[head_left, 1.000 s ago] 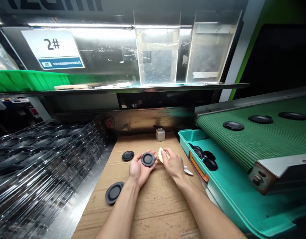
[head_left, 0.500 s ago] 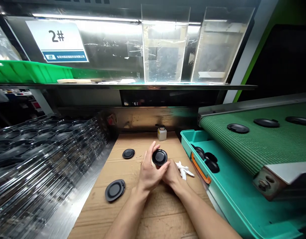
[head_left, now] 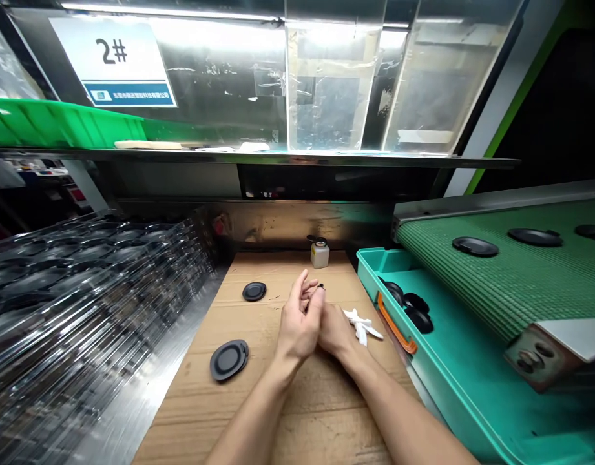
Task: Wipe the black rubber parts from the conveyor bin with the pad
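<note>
Factory workstation, lit by a strip light above a steel shelf (head_left: 253, 157) that carries a green plastic bin (head_left: 59, 124), clear acrylic dividers (head_left: 331, 84) and a white sign (head_left: 114, 61) marked "2#". On the right runs a green mesh conveyor belt (head_left: 501, 290) with flat black discs (head_left: 475, 246) lying on it, and below its edge sits a teal tray (head_left: 375, 261) with an orange handle, holding more black discs (head_left: 418, 320) in a loose heap. On the left rises a stack of clear plastic trays (head_left: 84, 284), beside a cardboard sheet (head_left: 297, 413) laid over the bench. Two black rubber discs lie on that cardboard, one smaller disc (head_left: 254, 291) further off and one larger disc (head_left: 229, 360) nearer, left of the hands and apart from them. A small white bottle (head_left: 320, 256) with a black cap stands at the far end, and a crumpled white cloth (head_left: 362, 325) lies just beside the right hand (head_left: 336, 332). That hand and the left hand (head_left: 300, 323) are pressed together at the middle of the cardboard, the left fingers (head_left: 301, 287) pointing up. A sliver of something dark (head_left: 321, 285) shows at the fingertips, mostly hidden, so what they hold and how firmly cannot be told.
</note>
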`<action>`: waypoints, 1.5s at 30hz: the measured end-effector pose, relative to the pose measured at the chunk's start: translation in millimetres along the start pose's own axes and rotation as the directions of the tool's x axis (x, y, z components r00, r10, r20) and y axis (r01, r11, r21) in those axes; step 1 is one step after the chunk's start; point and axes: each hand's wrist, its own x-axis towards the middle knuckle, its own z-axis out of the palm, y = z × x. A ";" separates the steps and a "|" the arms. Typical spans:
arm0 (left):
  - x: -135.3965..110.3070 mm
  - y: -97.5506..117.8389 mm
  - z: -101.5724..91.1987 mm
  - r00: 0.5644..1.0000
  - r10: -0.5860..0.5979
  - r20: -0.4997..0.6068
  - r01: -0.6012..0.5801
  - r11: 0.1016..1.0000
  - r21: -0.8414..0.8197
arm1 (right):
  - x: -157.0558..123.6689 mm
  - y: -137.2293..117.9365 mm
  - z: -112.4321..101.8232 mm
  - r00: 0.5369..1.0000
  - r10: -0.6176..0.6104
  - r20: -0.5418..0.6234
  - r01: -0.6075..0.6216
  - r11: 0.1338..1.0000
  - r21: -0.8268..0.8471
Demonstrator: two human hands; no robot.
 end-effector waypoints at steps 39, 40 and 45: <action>25.9 -5.3 -37.5 0.621 -0.666 0.414 0.658 0.154 -0.737 | 0.8 7.0 1.8 0.997 -0.063 -0.053 0.060 0.997 -0.056; 25.7 -5.5 -37.7 0.624 -0.659 0.420 0.660 0.156 -0.735 | 0.7 6.8 1.6 0.996 -0.064 -0.055 0.061 0.997 -0.055; 25.3 -5.1 -39.1 0.629 -0.639 0.443 0.676 0.168 -0.718 | -0.2 4.0 0.3 0.998 -0.043 -0.046 0.041 0.998 -0.048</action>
